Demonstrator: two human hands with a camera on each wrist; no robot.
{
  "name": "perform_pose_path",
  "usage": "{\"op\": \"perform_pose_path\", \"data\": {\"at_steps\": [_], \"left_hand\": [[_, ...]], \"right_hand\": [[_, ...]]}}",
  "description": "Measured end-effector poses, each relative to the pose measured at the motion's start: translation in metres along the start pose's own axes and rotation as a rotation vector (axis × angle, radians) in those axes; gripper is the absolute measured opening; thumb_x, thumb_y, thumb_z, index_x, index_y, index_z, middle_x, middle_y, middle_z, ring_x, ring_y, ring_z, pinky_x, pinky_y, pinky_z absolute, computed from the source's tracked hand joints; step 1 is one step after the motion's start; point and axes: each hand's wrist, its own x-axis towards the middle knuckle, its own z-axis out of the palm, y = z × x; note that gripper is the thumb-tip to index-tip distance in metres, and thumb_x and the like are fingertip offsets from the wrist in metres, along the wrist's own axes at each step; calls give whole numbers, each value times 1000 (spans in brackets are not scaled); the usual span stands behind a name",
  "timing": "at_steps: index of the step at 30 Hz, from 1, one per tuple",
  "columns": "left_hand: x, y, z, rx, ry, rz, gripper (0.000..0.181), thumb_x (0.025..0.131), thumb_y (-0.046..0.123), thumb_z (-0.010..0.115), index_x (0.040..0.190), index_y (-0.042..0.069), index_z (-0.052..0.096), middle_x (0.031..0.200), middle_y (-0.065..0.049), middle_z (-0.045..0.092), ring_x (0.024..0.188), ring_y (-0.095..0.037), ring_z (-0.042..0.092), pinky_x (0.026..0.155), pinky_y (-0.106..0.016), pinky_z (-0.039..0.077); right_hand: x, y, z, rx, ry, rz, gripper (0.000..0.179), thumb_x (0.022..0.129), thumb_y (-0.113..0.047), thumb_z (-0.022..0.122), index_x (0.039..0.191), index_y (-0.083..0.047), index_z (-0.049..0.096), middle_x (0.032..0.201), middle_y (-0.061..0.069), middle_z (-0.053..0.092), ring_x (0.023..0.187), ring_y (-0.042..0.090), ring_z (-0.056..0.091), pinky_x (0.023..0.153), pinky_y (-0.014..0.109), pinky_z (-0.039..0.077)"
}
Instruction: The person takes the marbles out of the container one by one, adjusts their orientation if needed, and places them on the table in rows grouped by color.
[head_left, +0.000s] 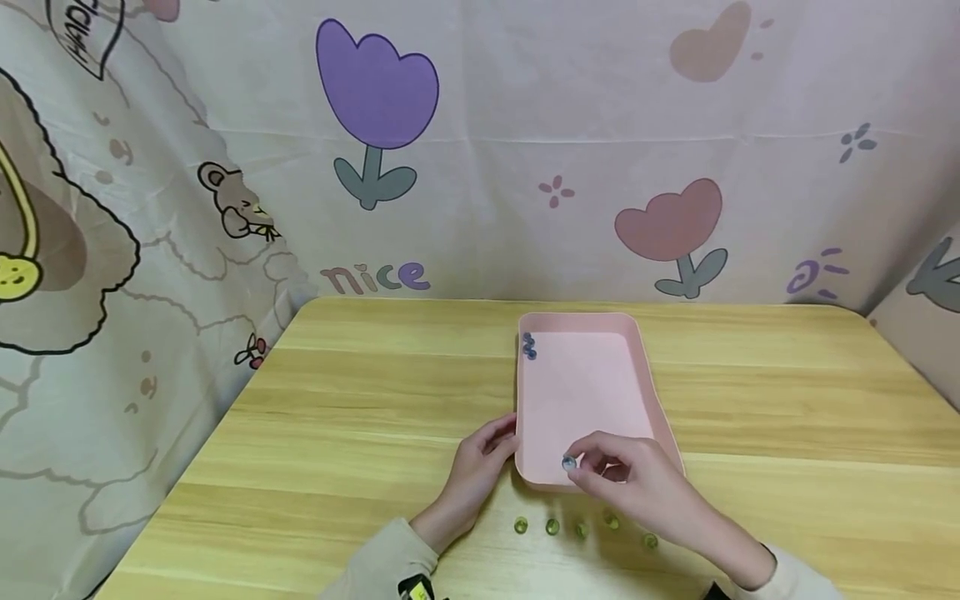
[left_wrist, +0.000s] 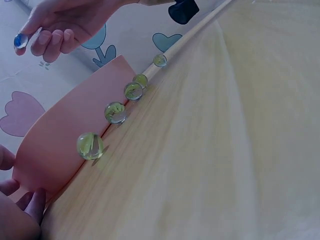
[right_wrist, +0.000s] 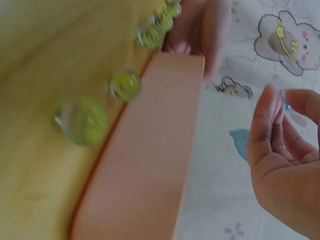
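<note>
My right hand [head_left: 637, 475] pinches a blue-and-clear glass marble [head_left: 569, 462] between thumb and fingertips, over the near end of a pink tray [head_left: 592, 400]. In the left wrist view the same marble [left_wrist: 20, 41] shows at the fingertips, above the tray's wall. My left hand [head_left: 480, 467] rests against the outside of the tray's left wall, near its front corner, fingers reaching along it. Several blue marbles [head_left: 529, 346] lie together inside the tray's far left corner. On the table before the tray, several yellow-green marbles [head_left: 552, 527] are spread in a loose row.
The wooden table [head_left: 360, 400] stretches out on both sides of the tray. Behind it hangs a printed cloth [head_left: 510, 100] with flowers and cartoon animals, and more of this cloth drapes along the left side.
</note>
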Motion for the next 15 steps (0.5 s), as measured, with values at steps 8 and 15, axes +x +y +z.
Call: {"op": "perform_pose_path", "data": {"at_steps": [8, 15], "left_hand": [[-1, 0, -1, -7, -7, 7, 41, 96, 10, 57, 133, -6, 52, 126, -18, 58, 116, -28, 55, 97, -28, 47], [-1, 0, -1, -5, -11, 6, 41, 96, 12, 57, 134, -5, 52, 126, -18, 58, 117, -27, 55, 97, -29, 47]], "right_hand": [[-9, 0, 9, 132, -27, -45, 11, 92, -2, 63, 103, -3, 66, 77, 1, 65, 61, 13, 63, 57, 27, 56], [-20, 3, 23, 162, -104, -13, 12, 90, -2, 63, 102, -3, 64, 67, -2, 62, 54, 6, 59, 47, 26, 53]]}}
